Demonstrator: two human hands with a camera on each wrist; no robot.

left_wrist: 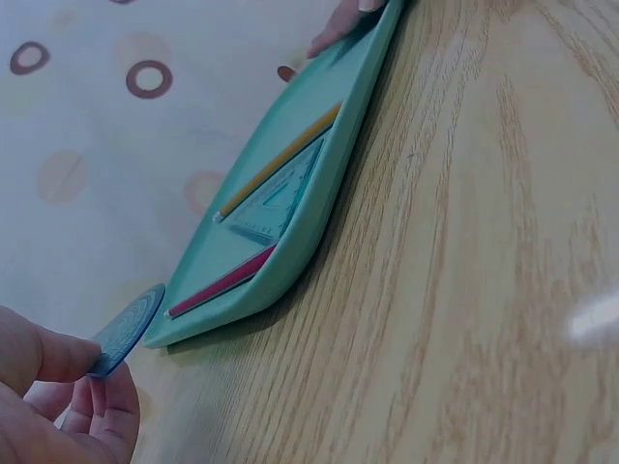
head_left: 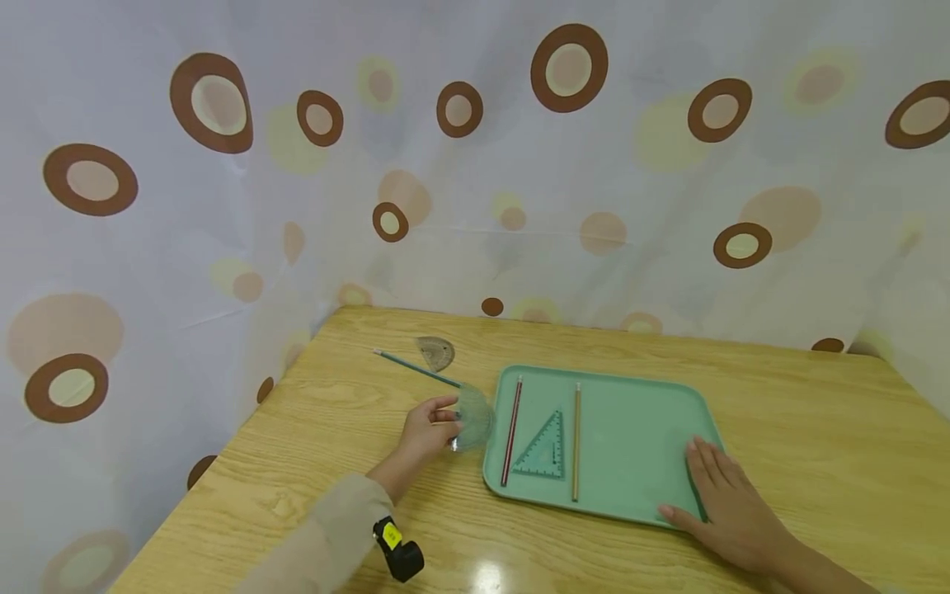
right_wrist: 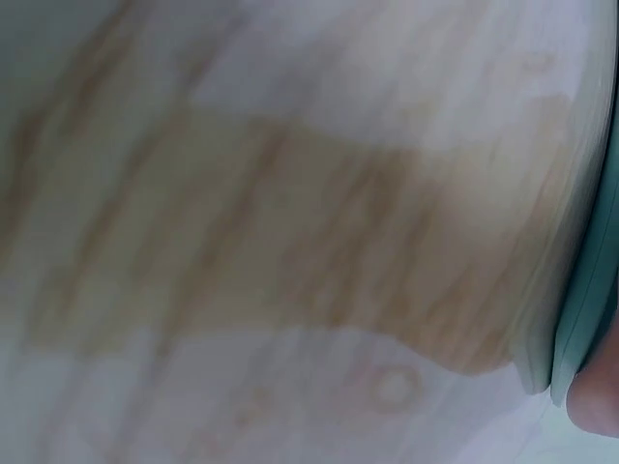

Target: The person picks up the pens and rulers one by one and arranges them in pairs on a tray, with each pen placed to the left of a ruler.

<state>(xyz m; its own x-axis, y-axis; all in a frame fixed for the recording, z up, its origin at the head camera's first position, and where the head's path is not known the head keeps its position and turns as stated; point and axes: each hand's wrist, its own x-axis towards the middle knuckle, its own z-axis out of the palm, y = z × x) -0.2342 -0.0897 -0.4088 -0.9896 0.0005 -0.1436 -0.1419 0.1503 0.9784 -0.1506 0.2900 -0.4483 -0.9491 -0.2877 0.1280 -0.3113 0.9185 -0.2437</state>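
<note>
Between thumb and fingers, my left hand pinches a clear bluish protractor just off the left edge of a mint-green tray. The same protractor shows its curved edge close to the tray's corner in the left wrist view. In the tray lie a red pencil, a teal set square and a yellow pencil. My right hand rests on the tray's right rim with its fingers extended. Only a fingertip of it shows in the right wrist view.
Behind the left hand, a blue pencil lies on the wooden table, its near end overlapped by the held protractor. A smaller, greyish protractor lies beside it. A patterned curtain stands along the table's back and left sides.
</note>
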